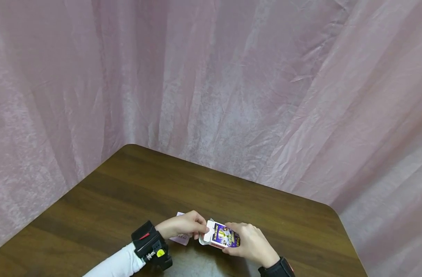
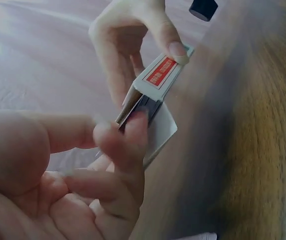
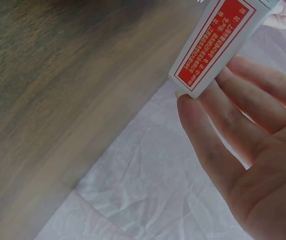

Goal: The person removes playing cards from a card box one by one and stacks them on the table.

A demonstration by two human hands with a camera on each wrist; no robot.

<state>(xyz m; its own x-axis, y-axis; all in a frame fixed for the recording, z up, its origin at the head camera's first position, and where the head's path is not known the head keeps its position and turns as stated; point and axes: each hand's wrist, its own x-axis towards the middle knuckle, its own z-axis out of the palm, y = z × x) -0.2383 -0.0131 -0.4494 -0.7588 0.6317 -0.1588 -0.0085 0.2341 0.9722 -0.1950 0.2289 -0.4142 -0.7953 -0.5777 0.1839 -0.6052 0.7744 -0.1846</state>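
Observation:
My right hand (image 1: 254, 242) holds a small card box (image 1: 226, 235) with a purple printed face, fingers and thumb along its sides. The box's white and red narrow side (image 3: 218, 42) shows in the right wrist view. Its end is open toward the left, a white flap (image 2: 163, 130) standing out, and a dark stack of playing cards (image 2: 150, 106) shows inside. My left hand (image 1: 184, 225) has its thumb and a curled finger at this opening, pinching the cards' edge. Under the left hand a pale pink printed card (image 1: 180, 239) lies on the table, partly hidden.
The brown wooden table (image 1: 145, 184) has rounded far corners. Behind it hangs a pink curtain (image 1: 211, 96). Black devices are strapped to both wrists, the left wrist device (image 1: 150, 244) over a white sleeve (image 1: 119, 263).

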